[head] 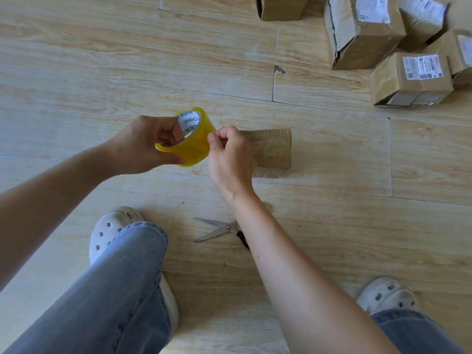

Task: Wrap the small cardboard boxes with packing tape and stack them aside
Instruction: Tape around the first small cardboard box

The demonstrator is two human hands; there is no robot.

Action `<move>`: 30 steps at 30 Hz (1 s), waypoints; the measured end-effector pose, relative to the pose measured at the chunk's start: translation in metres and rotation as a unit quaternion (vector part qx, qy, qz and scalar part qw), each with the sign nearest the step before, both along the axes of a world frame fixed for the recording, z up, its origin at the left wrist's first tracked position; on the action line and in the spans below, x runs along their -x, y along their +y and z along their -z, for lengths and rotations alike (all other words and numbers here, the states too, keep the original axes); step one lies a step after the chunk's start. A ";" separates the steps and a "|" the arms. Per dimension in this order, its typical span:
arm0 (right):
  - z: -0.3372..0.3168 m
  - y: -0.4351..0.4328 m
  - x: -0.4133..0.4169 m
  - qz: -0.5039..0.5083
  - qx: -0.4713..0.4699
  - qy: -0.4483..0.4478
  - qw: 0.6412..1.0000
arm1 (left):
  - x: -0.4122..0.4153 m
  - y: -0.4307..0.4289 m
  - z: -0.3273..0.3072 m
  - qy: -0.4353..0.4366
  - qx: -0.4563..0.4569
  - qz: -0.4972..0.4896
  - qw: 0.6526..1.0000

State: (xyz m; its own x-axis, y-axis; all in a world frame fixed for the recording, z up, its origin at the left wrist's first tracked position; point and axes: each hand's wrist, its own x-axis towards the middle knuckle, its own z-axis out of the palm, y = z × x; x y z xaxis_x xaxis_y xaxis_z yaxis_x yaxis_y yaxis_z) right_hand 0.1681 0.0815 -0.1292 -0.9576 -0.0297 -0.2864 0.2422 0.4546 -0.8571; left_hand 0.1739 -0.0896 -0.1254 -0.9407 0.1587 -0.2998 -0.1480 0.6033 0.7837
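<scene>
- Left hand (143, 146) grips the tape roll (190, 137) through its core; right hand (229, 154) pinches at the tape's end.
- Small box (272, 149) lies on the floor (127, 60) just beyond the right hand, long axis left-right.
- Finished boxes (408, 77) sit at the far right.

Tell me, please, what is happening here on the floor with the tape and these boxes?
A person is crouched over a wooden floor. The left hand holds a yellow roll of packing tape with fingers through its core, while the right hand pinches at the roll's edge, seemingly to lift the tape's free end. A small cardboard box lies just behind the hands, untouched. Open scissors rest near the right forearm, and a pile of labelled boxes sits at upper right.
</scene>
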 end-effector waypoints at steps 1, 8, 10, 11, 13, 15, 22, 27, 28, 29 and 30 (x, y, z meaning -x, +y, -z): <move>0.000 0.001 -0.001 0.000 0.000 0.007 1.000 | 0.000 0.000 0.000 -0.007 -0.004 -0.002 1.000; -0.006 0.005 0.000 0.007 -0.001 0.103 0.995 | -0.006 -0.006 0.000 -0.051 -0.093 -0.054 0.993; -0.005 0.014 0.006 0.016 -0.050 0.124 0.991 | -0.008 -0.009 0.004 -0.059 -0.074 -0.059 0.994; -0.004 0.020 0.009 0.027 -0.076 0.148 0.986 | -0.008 -0.010 0.008 -0.054 -0.056 -0.063 0.995; -0.002 0.036 0.010 0.054 -0.120 0.211 0.969 | -0.009 -0.010 0.020 -0.032 0.006 -0.072 0.997; 0.005 0.054 0.008 0.087 -0.159 0.234 0.955 | -0.011 -0.005 0.034 -0.021 0.088 -0.066 0.994; 0.033 0.103 0.007 0.131 -0.047 0.038 0.990 | -0.018 0.026 0.068 0.002 0.272 0.011 0.962; 0.043 0.106 0.012 0.126 0.004 -0.003 0.992 | -0.013 0.040 0.060 0.017 0.278 0.040 0.960; 0.044 0.106 0.014 0.130 0.008 -0.002 0.992 | -0.013 0.045 0.055 0.065 0.270 0.040 0.960; 0.045 0.106 0.015 0.134 0.012 0.002 0.991 | -0.012 0.050 0.049 0.109 0.249 0.021 0.962; 0.045 0.105 0.016 0.138 0.012 0.007 0.990 | -0.010 0.058 0.044 0.123 0.208 -0.014 0.970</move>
